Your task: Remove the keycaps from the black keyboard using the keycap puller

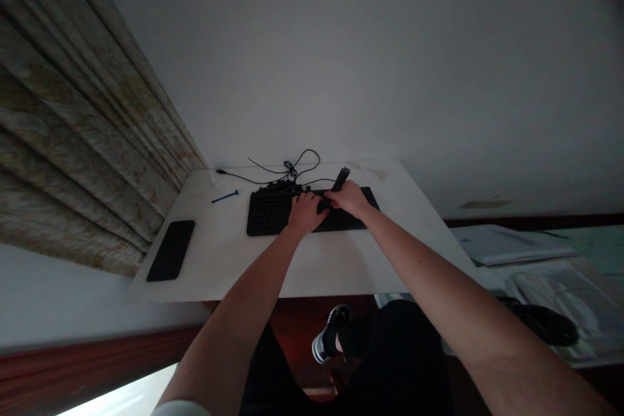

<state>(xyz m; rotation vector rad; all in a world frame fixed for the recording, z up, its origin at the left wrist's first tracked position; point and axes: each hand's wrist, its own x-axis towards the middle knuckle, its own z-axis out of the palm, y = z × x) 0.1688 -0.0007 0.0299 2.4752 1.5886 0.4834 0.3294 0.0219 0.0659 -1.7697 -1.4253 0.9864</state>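
A black keyboard (pixel 268 214) lies on the white desk. Its left part shows rows of keys, while the right part looks flatter and darker. Across the keyboard's middle rests my left hand (pixel 305 209), fingers stretched forward and flat on it. My right hand (pixel 350 198) is closed around a black brush-like tool (pixel 342 177), held tilted over the keyboard's right half. The tool's lower end sits close to my left hand; whether it touches the keys I cannot tell. Small black pieces, like loose keycaps (pixel 277 186), are heaped along the keyboard's back edge.
A black cable (pixel 292 172) lies coiled behind the keyboard, against the wall. On the desk's left are a thin blue tool (pixel 225 196) and a black phone (pixel 171 250). A curtain (pixel 88 117) hangs at the left. Papers (pixel 517 244) lie on a surface at the right.
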